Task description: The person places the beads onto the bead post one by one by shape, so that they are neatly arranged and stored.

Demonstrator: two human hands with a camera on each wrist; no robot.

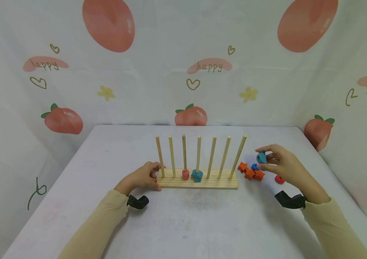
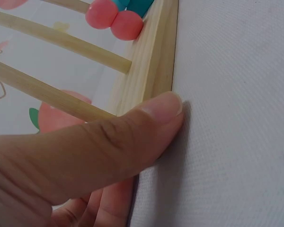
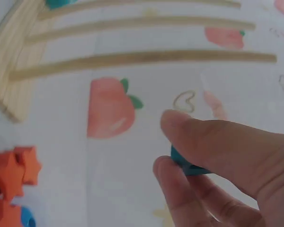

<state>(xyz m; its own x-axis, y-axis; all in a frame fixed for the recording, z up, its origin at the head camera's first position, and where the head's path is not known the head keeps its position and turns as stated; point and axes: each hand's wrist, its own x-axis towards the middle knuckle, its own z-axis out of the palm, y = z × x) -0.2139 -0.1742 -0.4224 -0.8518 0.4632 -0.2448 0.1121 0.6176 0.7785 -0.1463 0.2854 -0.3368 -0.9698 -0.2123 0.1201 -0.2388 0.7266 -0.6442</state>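
A wooden peg board (image 1: 177,184) with several upright pegs stands on the table. My left hand (image 1: 144,176) grips its left end; in the left wrist view the thumb (image 2: 146,123) lies along the front edge. Pink beads (image 1: 185,174) sit at the foot of the third peg from the left, and teal beads (image 1: 197,176) at the foot of the fourth. Right of the board, my right hand (image 1: 282,163) pinches a teal bead (image 1: 261,157) between thumb and fingers, raised above the loose beads. Most of this bead is hidden by the fingers in the right wrist view.
Several orange star beads (image 1: 249,174) lie just right of the board, with a blue bead (image 1: 255,167) among them. A red bead (image 1: 279,179) lies farther right, below the right hand. A peach-patterned cloth (image 1: 157,90) hangs behind the white table (image 1: 183,226).
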